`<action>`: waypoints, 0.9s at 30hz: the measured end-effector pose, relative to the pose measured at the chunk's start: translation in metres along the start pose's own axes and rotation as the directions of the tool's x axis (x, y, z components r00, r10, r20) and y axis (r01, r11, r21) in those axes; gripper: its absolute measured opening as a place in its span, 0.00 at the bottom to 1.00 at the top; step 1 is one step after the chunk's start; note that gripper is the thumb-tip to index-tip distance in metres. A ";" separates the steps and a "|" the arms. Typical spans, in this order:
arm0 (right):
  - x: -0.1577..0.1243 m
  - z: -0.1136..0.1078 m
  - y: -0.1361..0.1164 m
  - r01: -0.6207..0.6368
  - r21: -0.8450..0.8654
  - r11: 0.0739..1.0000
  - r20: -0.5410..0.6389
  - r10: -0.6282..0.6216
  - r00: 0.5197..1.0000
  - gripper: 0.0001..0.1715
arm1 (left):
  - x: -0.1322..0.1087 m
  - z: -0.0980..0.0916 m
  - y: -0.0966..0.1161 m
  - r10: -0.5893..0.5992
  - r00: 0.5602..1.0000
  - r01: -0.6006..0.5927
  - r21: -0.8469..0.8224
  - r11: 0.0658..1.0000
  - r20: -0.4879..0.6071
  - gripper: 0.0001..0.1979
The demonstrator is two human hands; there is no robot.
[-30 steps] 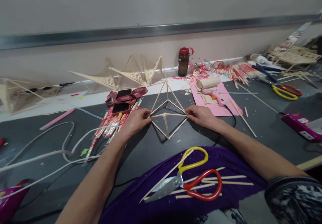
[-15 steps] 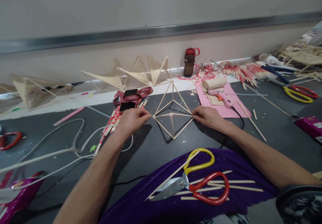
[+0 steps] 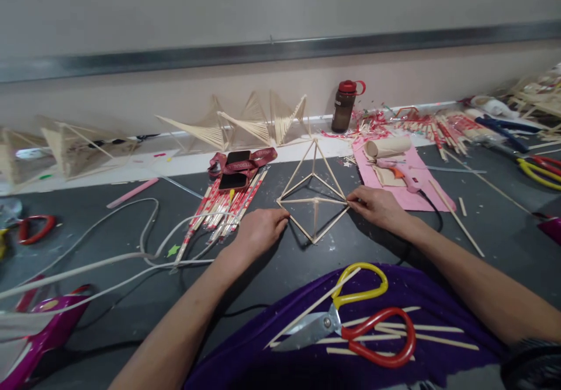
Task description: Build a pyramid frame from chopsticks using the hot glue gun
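Note:
A frame of thin wooden sticks [image 3: 315,202], built of joined triangles, stands on the dark table in front of me. My right hand [image 3: 372,207] pinches its right corner between thumb and fingertips. At the left side, my left hand [image 3: 264,233] has its fingertips pressed together on the frame's lower left edge, just below the left corner. Nearer to me, scissors [image 3: 326,323] with one yellow and one red handle lie partly open among loose sticks on a purple cloth [image 3: 245,352].
Finished stick models [image 3: 254,124] line the wall beside a bottle [image 3: 344,109]. A pink glue gun [image 3: 405,179] rests on pink paper [image 3: 427,194]. Phones with a lanyard [image 3: 234,171] and wrapped sticks [image 3: 213,211] are at the left, near white cables [image 3: 146,249].
My left hand has shifted from the frame's left corner down to its lower left edge. My right hand stays at the right corner. The whole view has moved slightly left.

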State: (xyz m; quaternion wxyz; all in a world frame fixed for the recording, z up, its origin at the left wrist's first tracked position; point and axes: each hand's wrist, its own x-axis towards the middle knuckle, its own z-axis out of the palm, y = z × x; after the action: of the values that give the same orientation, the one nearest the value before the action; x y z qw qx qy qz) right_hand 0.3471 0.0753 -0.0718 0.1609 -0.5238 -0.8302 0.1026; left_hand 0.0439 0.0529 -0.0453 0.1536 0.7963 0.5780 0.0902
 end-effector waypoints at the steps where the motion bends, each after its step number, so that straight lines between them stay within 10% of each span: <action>1: 0.000 0.000 0.000 0.004 0.002 1.000 -0.005 -0.004 1.000 0.11 | -0.001 0.003 0.002 0.034 0.999 -0.034 0.062 0.997 0.001 0.13; 27: -0.002 0.012 -0.002 -0.022 0.097 0.995 -0.040 0.026 0.999 0.29 | -0.009 0.024 0.016 0.282 0.959 -0.274 0.324 0.906 0.023 0.14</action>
State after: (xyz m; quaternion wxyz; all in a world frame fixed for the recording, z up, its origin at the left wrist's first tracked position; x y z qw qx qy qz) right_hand 0.3417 0.0722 -0.0822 0.2018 -0.5272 -0.8146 0.1337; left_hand 0.0629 0.0360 -0.0614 -0.0006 0.8837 0.4674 0.0244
